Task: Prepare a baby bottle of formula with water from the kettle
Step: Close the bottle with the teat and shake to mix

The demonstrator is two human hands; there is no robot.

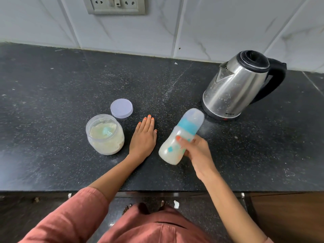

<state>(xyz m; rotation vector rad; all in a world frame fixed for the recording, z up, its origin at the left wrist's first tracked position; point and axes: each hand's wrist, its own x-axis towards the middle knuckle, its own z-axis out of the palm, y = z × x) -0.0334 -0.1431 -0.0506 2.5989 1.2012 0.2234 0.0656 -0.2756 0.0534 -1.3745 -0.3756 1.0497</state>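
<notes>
My right hand grips a baby bottle full of milky white liquid, tilted with its clear cap and teal collar pointing up and to the right, held above the black counter. The bottle looks blurred. My left hand lies flat on the counter, palm down, fingers straight, between the bottle and the formula jar. The jar stands open with pale powder and a teal scoop inside. A steel kettle with a black lid and handle stands at the back right, lid closed.
The jar's lilac lid lies flat on the counter just behind the jar. A tiled wall with a socket panel rises behind the counter. The counter's front edge runs below my forearms.
</notes>
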